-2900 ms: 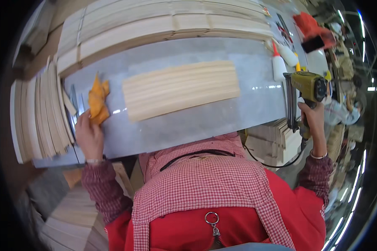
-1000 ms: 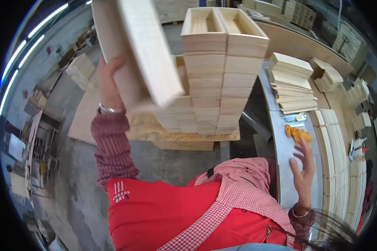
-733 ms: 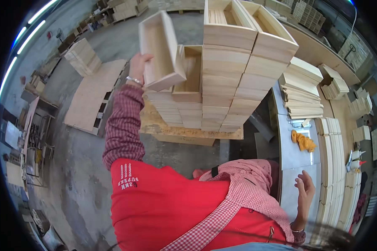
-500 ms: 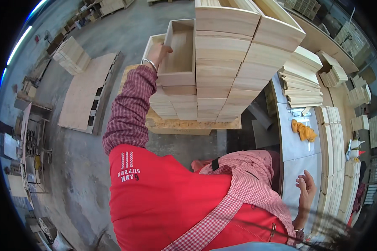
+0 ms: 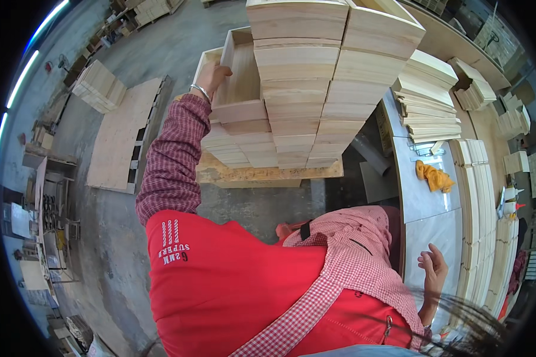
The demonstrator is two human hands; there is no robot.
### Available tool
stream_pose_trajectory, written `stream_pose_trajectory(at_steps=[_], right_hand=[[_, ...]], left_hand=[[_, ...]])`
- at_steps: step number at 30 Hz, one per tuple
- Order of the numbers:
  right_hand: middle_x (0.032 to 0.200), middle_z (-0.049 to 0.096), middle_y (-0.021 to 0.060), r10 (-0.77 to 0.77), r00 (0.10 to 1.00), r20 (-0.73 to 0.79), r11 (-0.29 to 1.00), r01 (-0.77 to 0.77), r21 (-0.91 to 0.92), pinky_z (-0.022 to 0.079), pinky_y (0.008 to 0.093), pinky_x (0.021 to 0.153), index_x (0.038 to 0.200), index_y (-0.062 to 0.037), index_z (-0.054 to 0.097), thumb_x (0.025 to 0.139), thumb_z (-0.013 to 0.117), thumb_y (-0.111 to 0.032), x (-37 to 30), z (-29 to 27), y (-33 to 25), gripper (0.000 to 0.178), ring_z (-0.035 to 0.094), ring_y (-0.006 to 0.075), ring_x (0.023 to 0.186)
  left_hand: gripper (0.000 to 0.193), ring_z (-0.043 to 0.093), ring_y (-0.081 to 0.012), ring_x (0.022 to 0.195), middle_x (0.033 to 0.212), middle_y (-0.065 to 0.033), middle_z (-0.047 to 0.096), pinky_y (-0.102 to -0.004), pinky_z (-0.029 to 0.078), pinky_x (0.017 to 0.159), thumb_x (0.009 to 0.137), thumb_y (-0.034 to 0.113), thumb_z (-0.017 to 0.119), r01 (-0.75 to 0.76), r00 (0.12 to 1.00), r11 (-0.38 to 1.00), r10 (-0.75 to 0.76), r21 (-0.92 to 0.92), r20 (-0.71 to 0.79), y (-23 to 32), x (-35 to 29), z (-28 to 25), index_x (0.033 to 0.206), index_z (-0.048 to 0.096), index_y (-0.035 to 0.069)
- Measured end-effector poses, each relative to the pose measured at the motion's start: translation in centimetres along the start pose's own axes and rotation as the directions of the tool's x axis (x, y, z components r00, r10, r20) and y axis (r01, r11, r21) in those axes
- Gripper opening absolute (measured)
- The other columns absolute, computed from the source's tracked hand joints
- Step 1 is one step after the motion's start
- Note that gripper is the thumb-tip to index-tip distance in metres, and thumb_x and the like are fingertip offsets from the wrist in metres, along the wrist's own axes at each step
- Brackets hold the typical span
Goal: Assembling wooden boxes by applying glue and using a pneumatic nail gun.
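My left hand (image 5: 213, 77) grips the left wall of an open-topped wooden drawer box (image 5: 238, 112), fingers over its rim. That box sits at the top of a lower stack, against the left side of the taller stacks of pale wooden drawer boxes (image 5: 296, 62). Another drawer box (image 5: 205, 61) shows just left of my wrist. At the lower right, my right hand (image 5: 433, 271) is empty above the grey-topped worktable (image 5: 429, 235), its fingers loosely bent and apart.
The stacks stand on a low wooden platform (image 5: 268, 173). Along the worktable lie an orange cloth (image 5: 436, 177), piled thin boards (image 5: 426, 110) and bundled long strips (image 5: 475, 208). Glue bottles (image 5: 508, 202) stand beyond. A pallet (image 5: 125, 137) with stacked panels (image 5: 98, 86) rests on the floor at left.
The view has shifted a little, so the stacks' tops appear farther left. My left hand keeps its grip on the drawer box, which stays beside the taller stack. My right hand barely differs.
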State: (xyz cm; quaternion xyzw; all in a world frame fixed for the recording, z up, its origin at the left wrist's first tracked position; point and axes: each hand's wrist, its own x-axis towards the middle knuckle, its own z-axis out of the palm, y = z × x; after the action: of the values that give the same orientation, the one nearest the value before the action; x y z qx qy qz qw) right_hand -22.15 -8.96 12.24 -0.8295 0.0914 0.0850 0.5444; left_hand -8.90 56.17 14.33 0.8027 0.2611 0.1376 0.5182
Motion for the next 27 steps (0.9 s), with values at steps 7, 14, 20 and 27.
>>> stream_pose_trajectory(at_steps=[7,14,20,27], right_hand=[[0.088,0.062,0.0082,0.012,0.998,-0.068,0.994,-0.004,0.105,0.046,0.0222,0.068,0.116,0.0015,0.058,0.085,0.06,-0.01,-0.5,-1.8,1.9,0.033,0.056,0.0139,0.076],[0.086,0.064,0.0074,0.051,0.986,-0.157,0.988,-0.027,0.155,0.048,0.0228,0.07,0.113,0.0036,0.059,0.086,0.062,-0.011,-0.9,-6.0,5.5,0.031,0.06,0.0138,0.077],[0.086,0.064,0.0089,0.183,0.921,-0.345,0.915,-0.032,0.401,0.047,0.0219,0.07,0.112,0.0042,0.06,0.085,0.061,-0.011,-6.3,-9.9,10.7,0.031,0.061,0.0145,0.077],[0.089,0.065,0.0118,0.382,0.783,-0.491,0.79,-0.001,0.612,0.051,0.0249,0.071,0.112,0.0044,0.06,0.087,0.06,-0.009,-11.4,-13.5,13.0,0.028,0.061,0.0165,0.078]], left_hand=[[0.038,0.058,-0.0246,0.089,0.105,-0.0128,0.062,-0.0337,0.048,0.078,0.084,0.026,0.052,-0.703,0.652,0.563,0.754,0.434,0.078,2.8,-1.3,1.0,0.109,0.059,-0.001],[0.03,0.058,-0.025,0.099,0.11,-0.0184,0.06,-0.0336,0.048,0.086,0.09,0.008,0.045,-0.935,0.345,0.349,0.935,0.058,-0.081,14.1,-20.9,10.4,0.114,0.055,-0.007],[0.036,0.055,-0.0271,0.102,0.115,-0.0126,0.056,-0.0335,0.044,0.088,0.079,0.01,0.066,-0.798,-0.003,0.389,0.76,-0.459,0.65,21.3,-26.5,39.0,0.112,0.058,0.001],[0.046,0.053,-0.0274,0.102,0.112,-0.0099,0.056,-0.0352,0.043,0.088,0.08,0.037,0.067,-0.91,-0.246,0.04,0.75,-0.413,0.614,23.7,-24.5,64.6,0.112,0.058,0.007]])
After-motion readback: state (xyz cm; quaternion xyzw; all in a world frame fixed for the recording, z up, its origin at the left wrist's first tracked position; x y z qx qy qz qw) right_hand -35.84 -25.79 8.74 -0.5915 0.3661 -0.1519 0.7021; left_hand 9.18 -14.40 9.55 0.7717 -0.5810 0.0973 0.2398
